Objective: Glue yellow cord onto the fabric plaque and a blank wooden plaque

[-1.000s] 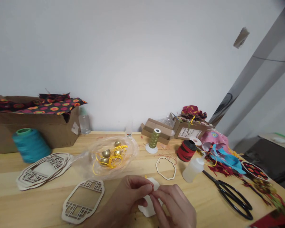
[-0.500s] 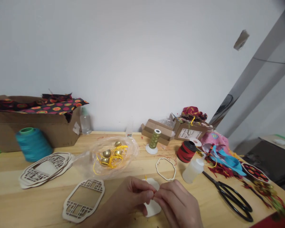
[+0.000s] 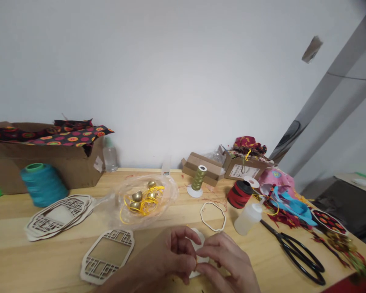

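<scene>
My left hand (image 3: 175, 256) and my right hand (image 3: 230, 260) meet fingertip to fingertip at the front of the table. Between their pinched thumbs and fingers a tiny orange bit of thread (image 3: 196, 265) shows; most of it is hidden by the fingers. Directly below lies a pale, scallop-edged panel (image 3: 198, 235), largely covered by the hands, with a speck of yellow cord at its top edge. To the left of my left hand is a wooden lattice frame (image 3: 88, 266). Beyond my right hand lies a thin wooden outline frame (image 3: 202, 217).
A plastic bag (image 3: 171, 191) holds brass bells and yellow cord. Stacked lattice frames (image 3: 33, 232) and a teal thread cone (image 3: 44, 187) sit left. On the right are a glue bottle (image 3: 247, 219), a red-black spool (image 3: 238, 195) and black-handled scissors (image 3: 299, 256). A green thread spool (image 3: 199, 179) stands behind.
The fingertips have shifted slightly down and toward me. My left index finger has lifted and curled away from the pinch, and my right fingers have spread a little.
</scene>
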A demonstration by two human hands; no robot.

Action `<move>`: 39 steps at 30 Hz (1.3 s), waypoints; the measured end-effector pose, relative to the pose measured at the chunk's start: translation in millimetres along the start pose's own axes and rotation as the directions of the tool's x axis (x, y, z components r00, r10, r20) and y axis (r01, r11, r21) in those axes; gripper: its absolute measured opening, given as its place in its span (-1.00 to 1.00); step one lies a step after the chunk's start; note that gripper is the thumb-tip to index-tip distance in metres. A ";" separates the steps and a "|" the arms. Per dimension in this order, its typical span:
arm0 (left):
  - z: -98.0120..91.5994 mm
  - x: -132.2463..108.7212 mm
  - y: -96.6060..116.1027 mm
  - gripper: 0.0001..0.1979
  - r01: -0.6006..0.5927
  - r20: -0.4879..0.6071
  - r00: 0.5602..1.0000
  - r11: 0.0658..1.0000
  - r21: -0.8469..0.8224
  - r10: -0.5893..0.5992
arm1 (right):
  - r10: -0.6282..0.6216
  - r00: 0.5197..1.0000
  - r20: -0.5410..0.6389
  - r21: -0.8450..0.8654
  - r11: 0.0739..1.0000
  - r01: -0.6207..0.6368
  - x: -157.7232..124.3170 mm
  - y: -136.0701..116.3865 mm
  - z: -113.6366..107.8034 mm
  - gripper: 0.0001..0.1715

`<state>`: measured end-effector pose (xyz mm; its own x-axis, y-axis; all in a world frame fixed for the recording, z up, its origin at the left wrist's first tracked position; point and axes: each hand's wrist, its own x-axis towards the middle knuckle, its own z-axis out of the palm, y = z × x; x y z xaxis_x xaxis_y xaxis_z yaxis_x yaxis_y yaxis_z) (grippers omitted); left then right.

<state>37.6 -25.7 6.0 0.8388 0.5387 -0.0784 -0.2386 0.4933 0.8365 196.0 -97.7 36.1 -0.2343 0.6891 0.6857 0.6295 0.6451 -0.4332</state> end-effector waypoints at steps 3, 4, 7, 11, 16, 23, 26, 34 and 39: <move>0.8 -0.2 0.5 -0.67 -0.010 -0.021 1.000 1.000 0.010 0.010 | 0.003 1.000 0.020 0.000 1.000 -0.003 -3.4 2.3 0.2 -0.88; 1.3 -0.4 0.6 -0.67 -0.014 -0.028 1.000 1.000 0.016 0.014 | 0.005 1.000 0.016 0.001 1.000 -0.005 -4.5 2.8 0.6 -0.87; 3.3 -0.2 1.0 -0.68 -0.023 -0.068 0.997 0.999 0.022 0.025 | 0.049 0.999 -0.016 0.017 0.999 -0.049 -7.6 3.8 3.6 -0.85; 4.1 2.1 0.6 -0.75 -0.041 -0.118 0.992 0.997 0.064 0.048 | 0.217 0.969 -0.117 0.101 0.973 -0.205 -12.2 5.5 9.9 -0.88; 6.7 2.6 2.2 -0.84 -0.083 -0.175 0.976 0.961 0.264 0.132 | 0.326 0.927 -0.185 0.157 0.941 -0.299 -18.5 10.3 15.5 -0.88; 14.5 -0.1 6.6 -0.96 -0.111 -0.256 0.933 0.880 0.462 0.252 | 0.322 0.922 -0.213 0.180 0.941 -0.287 -18.7 13.0 22.2 -0.89; 13.7 0.0 5.9 -0.95 -0.073 -0.274 0.935 0.878 0.473 0.225 | 0.246 0.940 -0.236 0.127 0.967 -0.221 -15.2 11.7 21.5 -0.88; 15.0 1.8 5.0 -0.77 0.001 -0.270 0.958 0.937 0.349 0.100 | 0.122 0.972 -0.201 0.041 0.992 -0.116 -8.1 10.5 12.9 -0.89; 13.5 2.2 5.0 -0.69 -0.001 -0.202 0.977 0.957 0.289 0.062 | 0.118 0.977 -0.179 0.071 0.992 -0.107 -9.2 11.9 13.4 -0.88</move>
<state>44.8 -31.3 17.3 0.7065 0.6948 -0.1344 -0.0881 0.2748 0.9575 195.7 -92.0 16.8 -0.0222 0.6905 0.7230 0.5971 0.5892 -0.5444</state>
